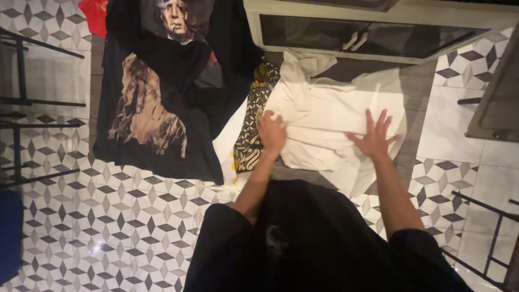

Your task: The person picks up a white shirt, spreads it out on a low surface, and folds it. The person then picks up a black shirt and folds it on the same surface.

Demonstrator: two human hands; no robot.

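Observation:
A white garment (330, 111) lies spread on the patterned tile floor in front of me. My left hand (272, 132) is on its left edge with fingers curled, seeming to grip the cloth. My right hand (373, 136) lies flat on the garment's right part, fingers spread apart. Beside the left hand, under the white cloth's edge, lies a dark fabric with a yellow pattern (254, 119).
Black printed shirts (162, 92) lie spread at the left, with a red cloth (94, 15) at the top left. A low cabinet with glass doors (367, 32) stands behind the garment. Black metal frames (21, 81) stand left, another (492, 238) at lower right.

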